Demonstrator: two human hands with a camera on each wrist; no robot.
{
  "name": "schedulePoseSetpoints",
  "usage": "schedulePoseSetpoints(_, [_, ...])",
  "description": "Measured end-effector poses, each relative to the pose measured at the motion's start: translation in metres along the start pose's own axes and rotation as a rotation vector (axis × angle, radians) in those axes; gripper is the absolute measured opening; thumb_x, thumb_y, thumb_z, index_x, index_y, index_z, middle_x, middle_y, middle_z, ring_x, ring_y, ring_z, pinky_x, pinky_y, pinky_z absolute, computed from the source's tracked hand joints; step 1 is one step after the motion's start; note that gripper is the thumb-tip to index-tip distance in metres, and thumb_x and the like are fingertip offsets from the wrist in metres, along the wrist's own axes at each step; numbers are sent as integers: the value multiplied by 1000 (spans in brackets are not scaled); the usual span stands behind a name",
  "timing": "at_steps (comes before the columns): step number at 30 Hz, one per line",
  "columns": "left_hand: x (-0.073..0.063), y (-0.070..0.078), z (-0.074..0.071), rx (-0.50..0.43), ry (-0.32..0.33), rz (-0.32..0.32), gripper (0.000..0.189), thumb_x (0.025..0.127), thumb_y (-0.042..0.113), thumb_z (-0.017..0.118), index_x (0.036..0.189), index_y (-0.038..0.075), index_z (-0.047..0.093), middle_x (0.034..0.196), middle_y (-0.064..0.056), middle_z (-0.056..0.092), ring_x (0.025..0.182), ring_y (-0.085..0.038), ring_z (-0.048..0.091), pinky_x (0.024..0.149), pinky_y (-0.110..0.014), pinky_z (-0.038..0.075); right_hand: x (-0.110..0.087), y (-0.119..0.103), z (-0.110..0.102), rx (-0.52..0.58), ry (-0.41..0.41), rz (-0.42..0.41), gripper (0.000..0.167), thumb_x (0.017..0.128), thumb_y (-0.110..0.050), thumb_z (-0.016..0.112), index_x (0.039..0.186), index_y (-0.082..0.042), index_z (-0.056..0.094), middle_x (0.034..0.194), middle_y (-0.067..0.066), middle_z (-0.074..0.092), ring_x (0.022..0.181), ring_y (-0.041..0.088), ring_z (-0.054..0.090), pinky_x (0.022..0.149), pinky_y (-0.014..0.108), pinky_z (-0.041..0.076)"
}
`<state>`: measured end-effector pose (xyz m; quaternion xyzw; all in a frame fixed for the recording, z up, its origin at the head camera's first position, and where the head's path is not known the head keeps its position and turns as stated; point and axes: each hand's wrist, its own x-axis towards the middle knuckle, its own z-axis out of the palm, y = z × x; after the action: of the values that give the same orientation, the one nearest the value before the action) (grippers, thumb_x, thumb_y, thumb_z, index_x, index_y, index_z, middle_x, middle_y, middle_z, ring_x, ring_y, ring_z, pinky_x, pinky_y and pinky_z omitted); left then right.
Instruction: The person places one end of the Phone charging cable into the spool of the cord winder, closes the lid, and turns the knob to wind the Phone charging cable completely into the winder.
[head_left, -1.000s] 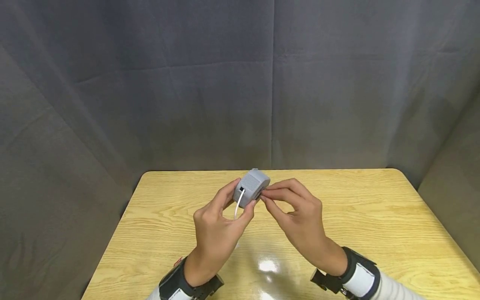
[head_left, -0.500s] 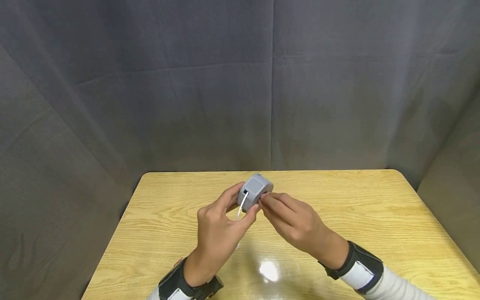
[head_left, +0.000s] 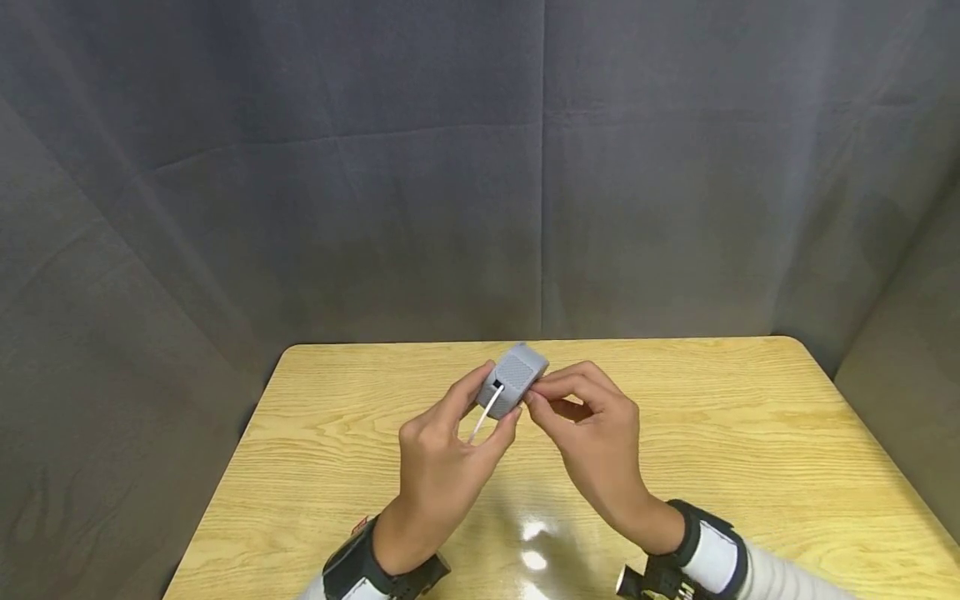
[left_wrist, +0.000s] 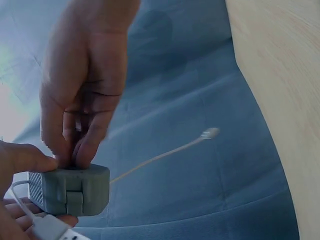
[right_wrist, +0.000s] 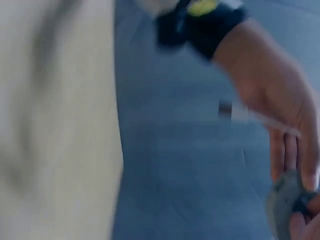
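A grey cable winder [head_left: 516, 371] with textured sides is held tilted above the table. Gripping it between thumb and fingers is my left hand [head_left: 438, 458]. From a dark slot in its side a white cable [head_left: 486, 415] runs down past the left thumb. The left wrist view shows a USB plug [left_wrist: 52, 229] close to the left palm, and a second cable end [left_wrist: 210, 133] dangling on the other side. My right hand [head_left: 600, 442] pinches at the winder's face with thumb and fingertips. A dark part [right_wrist: 302, 204] shows there in the right wrist view; the fingers partly hide it.
Below the hands is a wood-grain table [head_left: 315, 433] with rounded far corners. A grey curtain [head_left: 420, 208] hangs behind it and along both sides. Each wrist wears a black strap [head_left: 697, 533] with a camera. A small red item [head_left: 360, 525] peeks out beside the left wrist.
My right hand has turned at the wrist and back while staying at the winder's face. The winder and my left hand have shifted slightly to the right.
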<state>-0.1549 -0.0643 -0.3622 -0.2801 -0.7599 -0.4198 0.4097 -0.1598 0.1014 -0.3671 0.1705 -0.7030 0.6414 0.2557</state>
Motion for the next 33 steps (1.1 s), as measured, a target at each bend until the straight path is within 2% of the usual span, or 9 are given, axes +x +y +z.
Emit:
schedulePoseSetpoints(7, [-1,-1,1,46,40,28,50,72,-3,89,118,-7,69,103,-22,77,91,-30,78,75,-36,65,5,-18,-2,724,-61,903,25,105,-8,57,126,4,61,122,7,63,110,9,68,103,17,52])
schedulePoseSetpoints(9, [-2,-1,1,40,48,29,50,71,-4,88,117,-7,70,102,-22,78,89,-31,78,74,-37,65,5,-20,-4,820,-81,1012,31,107,-11,52,135,1,55,127,7,60,113,6,66,104,12,48])
schedulePoseSetpoints(12, [-3,-2,2,36,68,36,49,70,-6,87,116,-6,70,101,-21,78,86,-32,78,73,-38,66,5,-21,-4,785,-88,978,27,107,-8,53,131,1,58,126,7,61,112,7,66,105,14,49])
schedulePoseSetpoints(15, [-3,-2,2,37,77,30,48,71,-5,86,116,-6,70,100,-21,78,85,-32,79,72,-37,66,2,-19,-1,610,-61,815,17,102,-5,62,115,1,69,118,7,66,109,12,70,104,23,54])
schedulePoseSetpoints(18, [-3,-2,1,24,72,14,47,72,-5,86,116,-7,70,101,-21,78,87,-31,78,74,-35,65,-3,-16,1,377,-37,531,8,95,-2,71,102,1,74,106,5,69,103,14,72,97,27,59])
schedulePoseSetpoints(20, [-3,-2,0,13,63,4,47,73,-4,86,116,-8,69,103,-22,78,89,-30,78,76,-33,65,-6,-12,1,208,-40,243,8,91,1,75,99,2,75,102,6,68,99,15,72,92,27,61])
schedulePoseSetpoints(24, [-2,-2,-1,-7,33,-35,46,75,1,87,117,-8,69,104,-21,78,91,-26,78,78,-28,64,-1,-3,-3,-239,-69,-489,7,95,-1,71,98,4,75,100,12,68,90,20,69,79,22,62])
schedulePoseSetpoints(27, [-2,-2,-1,-11,16,-83,45,76,4,88,117,-6,71,104,-19,78,90,-23,79,77,-26,64,8,3,-9,-480,-94,-893,16,101,-4,63,99,6,75,99,15,68,83,23,66,70,23,59])
schedulePoseSetpoints(33, [-3,-2,0,7,-21,-95,45,76,5,88,116,-6,71,103,-20,78,88,-22,79,76,-27,64,18,11,-20,-612,-216,-1154,19,101,2,57,99,11,75,99,18,69,81,23,67,67,23,60])
